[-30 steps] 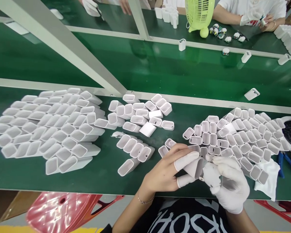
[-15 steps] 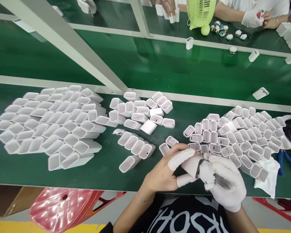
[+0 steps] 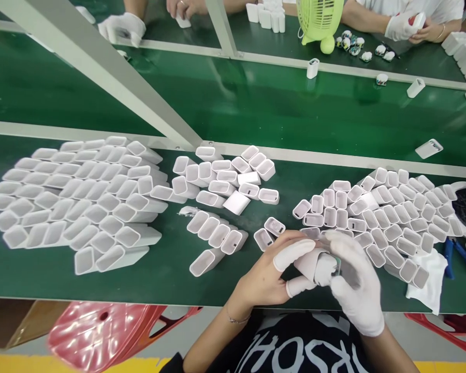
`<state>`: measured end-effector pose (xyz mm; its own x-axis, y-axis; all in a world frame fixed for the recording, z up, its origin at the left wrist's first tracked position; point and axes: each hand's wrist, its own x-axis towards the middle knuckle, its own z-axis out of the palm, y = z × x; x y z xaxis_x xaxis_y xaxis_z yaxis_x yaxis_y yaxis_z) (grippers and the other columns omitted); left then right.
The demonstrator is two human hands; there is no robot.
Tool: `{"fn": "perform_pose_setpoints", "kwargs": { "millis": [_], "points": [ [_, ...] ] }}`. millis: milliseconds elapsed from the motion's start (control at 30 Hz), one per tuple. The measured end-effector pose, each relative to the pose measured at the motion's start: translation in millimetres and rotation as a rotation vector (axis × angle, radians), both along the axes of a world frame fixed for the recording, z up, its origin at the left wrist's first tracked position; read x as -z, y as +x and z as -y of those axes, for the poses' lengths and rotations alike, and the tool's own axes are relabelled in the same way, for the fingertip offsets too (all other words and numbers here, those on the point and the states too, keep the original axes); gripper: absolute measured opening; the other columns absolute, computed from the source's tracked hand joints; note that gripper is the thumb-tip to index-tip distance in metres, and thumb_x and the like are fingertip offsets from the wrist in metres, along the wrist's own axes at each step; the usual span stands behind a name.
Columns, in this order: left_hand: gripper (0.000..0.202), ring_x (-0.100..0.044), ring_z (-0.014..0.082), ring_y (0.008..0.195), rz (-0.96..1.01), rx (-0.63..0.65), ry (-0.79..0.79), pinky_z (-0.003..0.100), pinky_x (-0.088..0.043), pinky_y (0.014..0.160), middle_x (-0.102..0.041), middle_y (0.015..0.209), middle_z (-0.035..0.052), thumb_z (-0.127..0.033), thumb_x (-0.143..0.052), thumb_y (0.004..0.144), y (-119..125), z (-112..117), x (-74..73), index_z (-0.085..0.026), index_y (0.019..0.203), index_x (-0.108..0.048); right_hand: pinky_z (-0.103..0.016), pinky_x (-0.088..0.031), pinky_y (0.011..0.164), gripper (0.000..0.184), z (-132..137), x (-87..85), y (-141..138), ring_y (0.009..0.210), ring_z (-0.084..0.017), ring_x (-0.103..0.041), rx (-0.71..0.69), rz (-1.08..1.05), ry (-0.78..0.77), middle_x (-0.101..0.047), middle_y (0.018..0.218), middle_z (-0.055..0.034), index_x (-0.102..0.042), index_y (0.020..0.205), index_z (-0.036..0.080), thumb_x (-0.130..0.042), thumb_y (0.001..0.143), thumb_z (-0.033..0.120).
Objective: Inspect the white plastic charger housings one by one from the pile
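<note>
My left hand, bare but for white finger cots, is closed round a white plastic shell held just above the near edge of the green bench. My right hand, in a white glove, is closed against the shell's open end and pinches a small part I cannot make out. A tight cluster of white shells lies just beyond my right hand. A small row of shells lies left of my left hand.
A large block of white shells fills the left, a smaller heap the middle. A white cloth and blue pliers lie at right. Shells ride the far green belt; other people's gloved hands work beyond, by a green fan.
My right hand has pushed in over the shell's open end, now covering it. The shells on the far belt have drifted right. Across the belt a gloved hand has come into view.
</note>
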<state>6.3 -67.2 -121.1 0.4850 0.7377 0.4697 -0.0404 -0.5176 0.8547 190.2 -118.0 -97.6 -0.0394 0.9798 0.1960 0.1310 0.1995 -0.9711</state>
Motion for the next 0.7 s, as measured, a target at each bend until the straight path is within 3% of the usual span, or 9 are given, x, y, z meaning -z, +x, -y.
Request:
{"fn": "perform_pose_setpoints", "kwargs": {
  "millis": [100, 233, 333, 433, 533, 700],
  "points": [
    [0.057, -0.06, 0.0233, 0.112, 0.07, -0.003, 0.032, 0.046, -0.045, 0.104, -0.065, 0.12, 0.0096, -0.033, -0.065, 0.089, 3.3, -0.4, 2.1, -0.028, 0.141, -0.041, -0.039, -0.054, 0.089, 0.056, -8.3, -10.6, -11.8, 0.09, -0.021, -0.066, -0.116, -0.29, -0.366, -0.067, 0.088, -0.0026, -0.051, 0.132, 0.031, -0.066, 0.084, 0.055],
    [0.059, -0.063, 0.0231, 0.11, 0.022, 0.005, 0.049, 0.055, -0.03, 0.115, -0.067, 0.119, 0.0097, -0.035, -0.069, 0.086, 4.2, 0.3, 5.0, -0.026, 0.138, -0.043, -0.031, -0.055, 0.067, 0.046, -14.0, -15.0, -23.6, 0.066, -0.016, -0.06, -0.128, -0.469, -0.562, -0.059, 0.068, 0.0022, -0.058, 0.112, 0.026, -0.07, 0.079, 0.056],
    [0.058, -0.063, 0.0231, 0.111, 0.015, 0.009, 0.024, 0.054, -0.029, 0.116, -0.067, 0.12, 0.0096, -0.033, -0.071, 0.084, 4.0, 1.4, 7.6, -0.027, 0.136, -0.045, -0.032, -0.055, 0.069, 0.044, -11.8, -11.6, -23.7, 0.074, -0.019, -0.063, -0.071, -0.43, -0.605, -0.063, 0.074, 0.0004, -0.057, 0.112, 0.026, -0.07, 0.08, 0.054],
    [0.059, -0.063, 0.023, 0.112, 0.061, 0.011, -0.003, 0.054, -0.029, 0.117, -0.067, 0.12, 0.0084, -0.032, -0.069, 0.086, 3.5, 2.2, 9.7, -0.029, 0.138, -0.043, -0.038, -0.051, 0.092, 0.045, -9.6, -8.9, -15.7, 0.107, -0.024, -0.062, -0.075, -0.354, -0.552, -0.068, 0.11, -0.0068, -0.057, 0.12, 0.026, -0.061, 0.087, 0.056],
    [0.06, -0.064, 0.0229, 0.112, 0.078, 0.012, -0.005, 0.054, -0.028, 0.117, -0.067, 0.122, 0.0078, -0.03, -0.067, 0.087, 2.7, 2.3, 10.5, -0.031, 0.141, -0.04, -0.041, -0.046, 0.102, 0.051, -11.1, -11.0, -7.3, 0.126, -0.025, -0.051, -0.137, -0.336, -0.562, -0.056, 0.136, -0.008, -0.051, 0.13, 0.027, -0.059, 0.088, 0.055],
    [0.055, -0.064, 0.0225, 0.111, -0.007, 0.024, 0.015, 0.053, -0.029, 0.117, -0.069, 0.117, 0.0082, -0.034, -0.067, 0.087, 2.6, 1.9, 7.4, -0.026, 0.137, -0.045, -0.039, -0.053, 0.089, 0.056, -16.5, -17.3, -8.9, 0.106, -0.023, -0.062, -0.176, -0.267, -0.665, -0.063, 0.116, -0.0072, -0.048, 0.127, 0.025, -0.072, 0.08, 0.045]
  ]
}}
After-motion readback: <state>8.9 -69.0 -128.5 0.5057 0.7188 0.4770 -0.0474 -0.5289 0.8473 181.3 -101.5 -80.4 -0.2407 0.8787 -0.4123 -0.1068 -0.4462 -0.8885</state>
